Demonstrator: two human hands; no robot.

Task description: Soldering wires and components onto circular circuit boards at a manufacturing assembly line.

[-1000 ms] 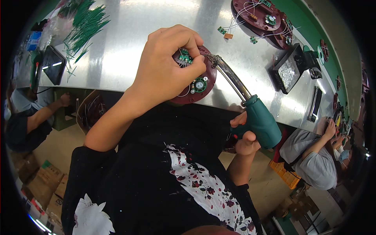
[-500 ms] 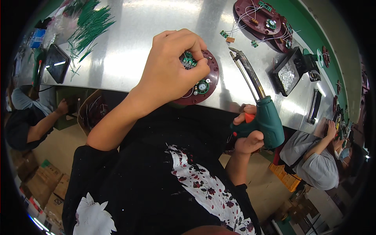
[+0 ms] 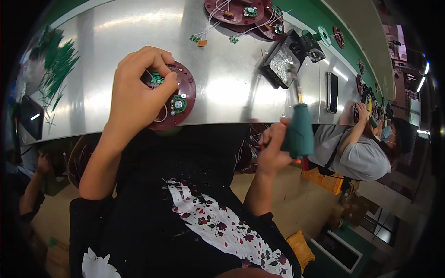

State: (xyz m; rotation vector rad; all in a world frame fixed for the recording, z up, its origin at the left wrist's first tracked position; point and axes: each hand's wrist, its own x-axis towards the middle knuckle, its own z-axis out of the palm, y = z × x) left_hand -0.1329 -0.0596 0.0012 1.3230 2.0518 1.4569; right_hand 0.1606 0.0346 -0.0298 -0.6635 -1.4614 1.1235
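Note:
My left hand [image 3: 132,88] bends over a round maroon plastic plate [image 3: 188,83] at the near edge of the metal bench. Its fingers and thumb are curled into a pinch above the plate; what sits between the tips is hidden. A small green circuit board [image 3: 157,79] with a wire shows inside the curl. Nearer me on the plate is a round green-rimmed part [image 3: 178,104]. My right hand [image 3: 272,150] grips a green soldering gun [image 3: 300,132], blurred by motion. The gun's tip is over or in a black tray [image 3: 272,82] of shiny crumpled bits.
More maroon plates [image 3: 238,11] with wired boards lie at the far side. A solder spool [image 3: 324,35] stands behind the tray, with a black bar-shaped object [image 3: 332,92] to its right. Green wires [image 3: 60,65] and a dark phone-like slab [image 3: 31,118] lie left. A co-worker [image 3: 357,155] sits right.
The view has swung right. My right hand has carried the soldering gun away from the maroon plate to the black tray. My left hand stays bent over the plate.

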